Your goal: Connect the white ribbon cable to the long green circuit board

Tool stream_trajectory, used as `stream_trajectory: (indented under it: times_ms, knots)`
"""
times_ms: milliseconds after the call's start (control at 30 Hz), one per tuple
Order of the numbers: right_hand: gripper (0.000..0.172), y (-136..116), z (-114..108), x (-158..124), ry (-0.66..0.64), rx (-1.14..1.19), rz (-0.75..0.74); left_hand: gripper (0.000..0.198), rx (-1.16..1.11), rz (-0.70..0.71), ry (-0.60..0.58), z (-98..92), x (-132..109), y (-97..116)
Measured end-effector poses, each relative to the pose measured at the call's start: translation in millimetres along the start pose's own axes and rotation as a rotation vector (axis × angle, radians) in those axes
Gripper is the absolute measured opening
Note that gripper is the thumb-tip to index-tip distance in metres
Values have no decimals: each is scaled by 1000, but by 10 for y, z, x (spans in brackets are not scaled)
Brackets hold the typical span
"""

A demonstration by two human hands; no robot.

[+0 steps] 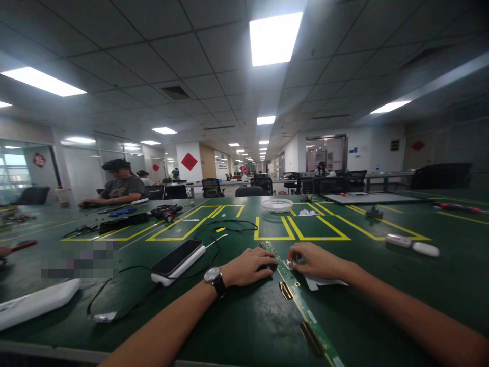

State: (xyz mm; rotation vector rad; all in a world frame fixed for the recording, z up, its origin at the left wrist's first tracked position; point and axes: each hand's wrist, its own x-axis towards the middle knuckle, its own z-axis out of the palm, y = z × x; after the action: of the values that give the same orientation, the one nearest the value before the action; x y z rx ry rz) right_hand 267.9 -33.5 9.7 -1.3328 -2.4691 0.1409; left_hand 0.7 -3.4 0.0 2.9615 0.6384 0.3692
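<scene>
A long narrow green circuit strip lies on the green table, running from the middle toward the near right edge. My left hand, with a wristwatch on the wrist, rests knuckles up against the strip's left side, fingers curled over something dark that I cannot make out. My right hand sits just right of the strip, fingers bent and pinched at a small white part beside it. A white paper scrap lies under the right wrist.
A phone on a white power bank with a black cable lies left of my hands. A white basket stands farther back among yellow floor-tape boxes. White device at right, tools at left, a seated person at far left.
</scene>
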Motion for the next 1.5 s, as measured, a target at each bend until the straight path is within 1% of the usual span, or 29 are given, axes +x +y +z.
stream_trajectory:
  times_ms: [267,433,767,967,1100,1200,1267,1333,1400,1433,1500]
  knots:
    - [17,-41,0,-7,-6,49,-26,41,-22,1,-8,16,2,-21]
    - [16,0,22,20,-6,76,-92,41,-29,-21,-56,27,6,-42]
    - [11,-16,-22,47,-20,74,-182,44,-88,-12,-121,31,38,-85]
    - [12,-12,1,38,-9,57,-171,46,-97,-10,-130,27,34,-72]
    - [15,1,-59,34,-51,83,-165,45,-86,-7,-93,15,19,-78]
    - [21,-10,-102,47,3,127,-222,47,-79,-38,7,-24,6,-118]
    - [31,-60,-101,65,35,143,-275,48,-70,-76,90,-60,-5,-148]
    - [42,-132,-77,91,-15,127,-320,46,-57,-104,139,-91,-19,-164]
    - [48,-179,-46,126,-94,86,-353,43,-50,-114,152,-108,-31,-161]
    - [50,-175,-34,144,-119,61,-358,42,-49,-112,149,-111,-36,-154]
    - [50,-95,-25,170,-124,-3,-323,40,-45,-103,147,-105,-41,-140]
